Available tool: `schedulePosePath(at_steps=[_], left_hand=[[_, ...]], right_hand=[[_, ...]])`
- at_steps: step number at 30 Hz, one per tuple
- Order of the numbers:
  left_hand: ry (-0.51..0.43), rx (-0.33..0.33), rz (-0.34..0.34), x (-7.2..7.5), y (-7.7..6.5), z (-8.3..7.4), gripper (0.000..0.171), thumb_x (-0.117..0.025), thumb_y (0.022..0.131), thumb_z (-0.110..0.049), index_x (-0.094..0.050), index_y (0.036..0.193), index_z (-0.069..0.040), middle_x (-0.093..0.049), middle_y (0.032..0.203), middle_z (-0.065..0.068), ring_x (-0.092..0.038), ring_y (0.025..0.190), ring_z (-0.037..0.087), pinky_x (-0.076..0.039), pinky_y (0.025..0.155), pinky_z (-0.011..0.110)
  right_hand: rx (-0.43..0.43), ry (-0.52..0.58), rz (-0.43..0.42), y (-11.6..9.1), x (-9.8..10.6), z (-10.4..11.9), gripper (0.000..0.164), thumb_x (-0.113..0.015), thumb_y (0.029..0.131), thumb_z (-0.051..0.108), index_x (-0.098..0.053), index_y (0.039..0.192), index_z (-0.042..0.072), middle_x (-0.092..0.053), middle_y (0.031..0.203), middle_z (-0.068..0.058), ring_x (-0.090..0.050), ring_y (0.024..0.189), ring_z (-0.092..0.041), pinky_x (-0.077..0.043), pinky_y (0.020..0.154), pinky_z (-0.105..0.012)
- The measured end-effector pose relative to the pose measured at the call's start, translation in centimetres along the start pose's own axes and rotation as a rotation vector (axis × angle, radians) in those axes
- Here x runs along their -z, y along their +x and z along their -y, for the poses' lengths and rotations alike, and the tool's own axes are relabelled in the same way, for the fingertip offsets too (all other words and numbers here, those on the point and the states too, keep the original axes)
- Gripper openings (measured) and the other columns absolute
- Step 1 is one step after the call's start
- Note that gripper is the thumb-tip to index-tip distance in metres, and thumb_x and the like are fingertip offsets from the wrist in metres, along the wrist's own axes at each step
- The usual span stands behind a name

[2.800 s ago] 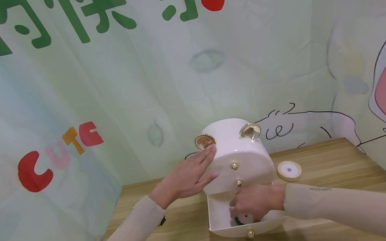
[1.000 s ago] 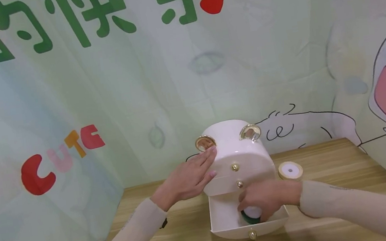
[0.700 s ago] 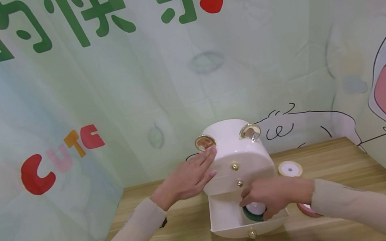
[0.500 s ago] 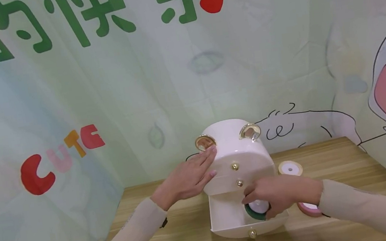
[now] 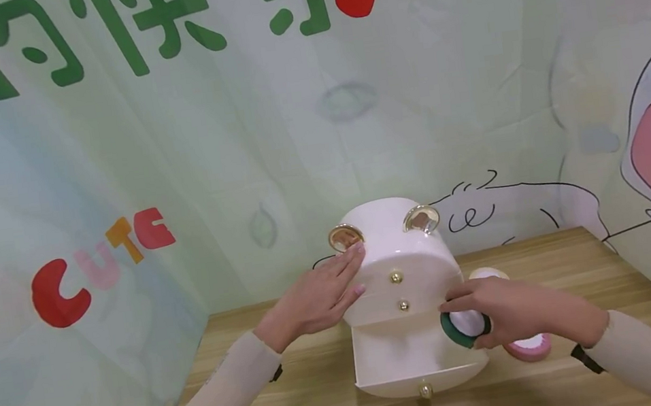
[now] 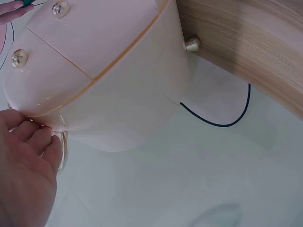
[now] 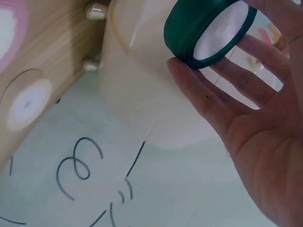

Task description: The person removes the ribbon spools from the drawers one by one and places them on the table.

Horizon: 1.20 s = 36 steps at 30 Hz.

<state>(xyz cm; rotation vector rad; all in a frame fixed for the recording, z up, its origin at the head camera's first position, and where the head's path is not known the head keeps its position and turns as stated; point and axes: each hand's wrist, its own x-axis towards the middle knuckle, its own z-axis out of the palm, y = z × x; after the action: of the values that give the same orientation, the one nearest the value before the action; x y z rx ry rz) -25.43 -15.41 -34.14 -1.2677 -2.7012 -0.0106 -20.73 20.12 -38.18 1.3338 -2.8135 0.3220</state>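
My right hand [image 5: 514,305] pinches a roll of green ribbon [image 5: 456,331] with a white centre, tilted, over the right side of the pulled-out bottom drawer [image 5: 379,354]. In the right wrist view the thumb and fingers hold the green ribbon roll [image 7: 182,35] by its edges. The drawer belongs to a glossy white rounded box [image 5: 390,249] with gold knobs and two gold ear shapes on top. My left hand [image 5: 316,297], fingers extended, rests against the upper left of the box beside the left ear [image 5: 345,236].
A pink ribbon roll [image 5: 533,350] lies on the wooden table [image 5: 290,400] right of the drawer, partly below my right hand. Behind it a cream ribbon roll [image 7: 28,104] lies beside the box. A printed cloth [image 5: 270,155] hangs behind the table.
My right hand has lifted the green ribbon roll out of the drawer, up and to the right. The pink roll has come into view. My left hand has stayed on the box.
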Motion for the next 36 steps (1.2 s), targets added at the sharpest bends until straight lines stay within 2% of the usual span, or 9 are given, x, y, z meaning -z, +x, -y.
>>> schedulePosePath(at_steps=[9,13,19,24,30,36], left_hand=[[-0.006,0.012,0.011,0.1,0.0,0.0,0.067,-0.037,0.114,-0.042,-0.019,0.168,-0.006,-0.02,0.177,0.011,-0.03,0.162,0.028,-0.033,0.129,0.045],[-0.001,0.014,0.007,0.2,-0.2,0.0,0.067,-0.037,0.114,-0.041,-0.019,0.168,-0.005,-0.02,0.176,0.011,-0.03,0.162,0.028,-0.034,0.129,0.045],[-0.016,0.026,0.013,0.1,-0.4,-0.1,0.068,-0.037,0.114,-0.043,-0.019,0.168,-0.006,-0.019,0.177,0.01,-0.029,0.162,0.028,-0.034,0.129,0.045],[-0.02,0.022,0.012,0.0,-0.3,0.0,0.068,-0.037,0.114,-0.043,-0.018,0.168,-0.006,-0.018,0.177,0.01,-0.028,0.163,0.027,-0.033,0.13,0.044],[-0.02,0.012,0.006,-0.1,-0.1,0.0,0.068,-0.037,0.114,-0.042,-0.019,0.168,-0.005,-0.019,0.177,0.011,-0.029,0.162,0.028,-0.034,0.129,0.045],[-0.022,0.02,0.012,0.0,0.0,-0.1,0.069,-0.038,0.114,-0.043,-0.018,0.168,-0.006,-0.019,0.177,0.01,-0.029,0.162,0.028,-0.034,0.129,0.045]], right_hand=[[-0.042,0.027,-0.081,-3.5,-0.3,-1.8,0.065,-0.092,0.078,0.028,-0.07,0.137,0.014,-0.07,0.134,-0.009,-0.069,0.111,-0.024,-0.062,0.091,-0.042],[-0.105,0.051,-0.058,-4.8,-0.7,-1.9,0.063,-0.09,0.081,0.034,-0.069,0.138,0.018,-0.069,0.137,-0.011,-0.069,0.112,-0.024,-0.063,0.09,-0.043],[-0.194,0.039,-0.116,-7.2,-2.5,-2.9,0.068,-0.093,0.078,0.039,-0.07,0.136,0.013,-0.07,0.134,-0.013,-0.07,0.112,-0.029,-0.062,0.086,-0.041],[-0.335,0.062,-0.126,-8.9,-3.5,-5.0,0.07,-0.096,0.073,0.032,-0.07,0.133,0.007,-0.069,0.13,-0.02,-0.069,0.108,-0.031,-0.062,0.083,-0.046],[-0.403,0.0,-0.174,-10.3,-4.5,-8.1,0.07,-0.096,0.072,0.025,-0.069,0.13,-0.003,-0.07,0.122,-0.026,-0.07,0.105,-0.038,-0.061,0.084,-0.056],[-0.443,-0.049,-0.222,-10.8,-5.5,-11.0,0.068,-0.095,0.072,0.023,-0.069,0.126,-0.009,-0.071,0.116,-0.031,-0.071,0.099,-0.039,-0.061,0.08,-0.053]])
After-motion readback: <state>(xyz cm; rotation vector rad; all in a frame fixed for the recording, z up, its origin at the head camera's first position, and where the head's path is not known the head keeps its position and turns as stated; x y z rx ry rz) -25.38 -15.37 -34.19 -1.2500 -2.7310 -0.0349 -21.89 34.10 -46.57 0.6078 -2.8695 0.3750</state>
